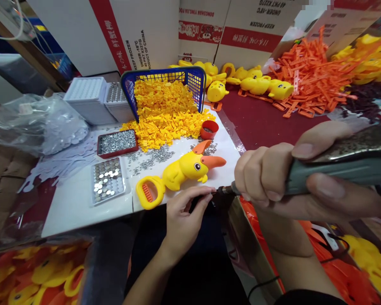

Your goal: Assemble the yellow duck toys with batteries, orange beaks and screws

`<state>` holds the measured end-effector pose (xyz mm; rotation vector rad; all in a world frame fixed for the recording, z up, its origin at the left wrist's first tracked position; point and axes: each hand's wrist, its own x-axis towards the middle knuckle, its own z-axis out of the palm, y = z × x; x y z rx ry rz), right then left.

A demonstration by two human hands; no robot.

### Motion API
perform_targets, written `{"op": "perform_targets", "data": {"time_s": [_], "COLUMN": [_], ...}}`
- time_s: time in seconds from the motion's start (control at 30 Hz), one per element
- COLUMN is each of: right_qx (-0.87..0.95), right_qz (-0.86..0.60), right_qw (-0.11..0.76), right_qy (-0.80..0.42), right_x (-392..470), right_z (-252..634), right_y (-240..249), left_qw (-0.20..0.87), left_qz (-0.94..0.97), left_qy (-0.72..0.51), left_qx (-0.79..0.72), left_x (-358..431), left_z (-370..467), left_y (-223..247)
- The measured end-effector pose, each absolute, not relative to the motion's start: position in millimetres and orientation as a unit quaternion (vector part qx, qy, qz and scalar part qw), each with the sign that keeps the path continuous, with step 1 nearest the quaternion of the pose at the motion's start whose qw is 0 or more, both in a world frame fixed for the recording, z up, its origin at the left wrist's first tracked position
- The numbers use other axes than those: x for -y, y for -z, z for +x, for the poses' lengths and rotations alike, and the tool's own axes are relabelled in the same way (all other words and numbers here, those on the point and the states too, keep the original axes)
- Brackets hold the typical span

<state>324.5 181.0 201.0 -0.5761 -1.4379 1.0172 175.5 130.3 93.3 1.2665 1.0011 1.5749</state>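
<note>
My right hand [266, 173] is wrapped around a grey-green electric screwdriver [346, 165], its bit aimed left. Against the bit's tip, my left hand [187, 212] has thumb and forefinger pinched together; whatever sits between them is too small to make out. Just beyond my left hand, a yellow duck-shaped toy [174, 173] lies on the white table top, its orange beak parted to the right and its loop handle to the left. A small red cup [208, 129] with tiny metal parts stands behind the beak, and loose screws [155, 156] are scattered beside the toy.
A blue basket [195, 91] spills small yellow pieces [171, 123]. Left of it are a red tray of screws [117, 143], a white tray of metal discs [108, 181] and stacked white trays [85, 99]. Orange strips [314, 76] and yellow toys [254, 82] pile at the back right.
</note>
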Motion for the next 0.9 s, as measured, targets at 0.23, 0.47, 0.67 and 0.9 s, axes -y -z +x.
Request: {"op": "perform_targets", "data": {"time_s": [0.23,0.47,0.67,0.9], "right_qx": [0.659,0.594,0.595,0.524], "right_qz": [-0.177,-0.156,-0.169,-0.23], "right_qw": [0.523,0.618,0.627,0.73], "right_qy": [-0.51,-0.491,-0.475,-0.374], "right_x": [-182.9,-185.1,-197.4,-230.5], "right_z": [331.4,315.0,311.9,284.9], "right_y": [-206.0,-192.3,-189.8,-183.2], "left_qw": [0.368,0.343,0.273,0.24], "left_qz": [0.552,0.523,0.546,0.616], "left_qy": [-0.629,-0.672,-0.651,-0.583], "left_qx": [-0.406,-0.396,-0.451,-0.472], "left_x": [-130.9,-129.5,-158.6,-231.9], "left_z": [172.3,167.7,155.4,159.3], "left_y": [-88.6,-86.4,-91.0,-92.7]}}
